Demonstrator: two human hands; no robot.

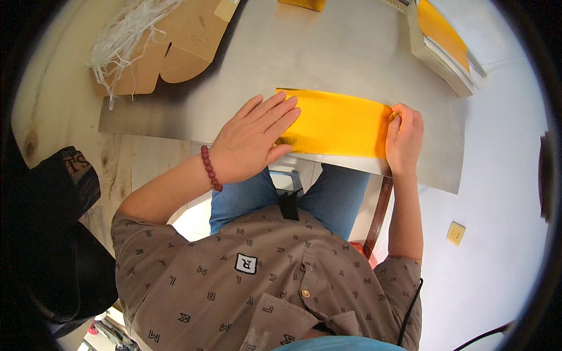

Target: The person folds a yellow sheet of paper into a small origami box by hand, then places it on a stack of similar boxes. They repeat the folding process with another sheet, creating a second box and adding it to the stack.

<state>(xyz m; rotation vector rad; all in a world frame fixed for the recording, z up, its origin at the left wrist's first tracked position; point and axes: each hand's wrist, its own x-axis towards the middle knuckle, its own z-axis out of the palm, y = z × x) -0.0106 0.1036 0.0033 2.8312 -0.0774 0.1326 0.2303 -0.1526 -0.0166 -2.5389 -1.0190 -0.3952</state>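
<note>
A glossy golden-yellow sheet [338, 125] lies crosswise at the near edge of the metal-topped table [210, 96]. My left hand [252, 138], with a dark red bead bracelet at the wrist, rests palm down on the sheet's left end, fingers extended and slightly apart, thumb near the front edge. At the right end, my right hand [404, 136] has its fingers curled around the sheet's edge, pinching it between thumb and fingers. What lies beneath the sheet is hidden.
An opened cardboard box [189, 52] with white shredded strips [127, 39] is at the upper left. A stack of cream sheets [439, 61] bearing a yellow piece [443, 30] stands at the upper right. Another yellow item [307, 3] is at the far edge of view. A wall with a socket [456, 233] is on the right.
</note>
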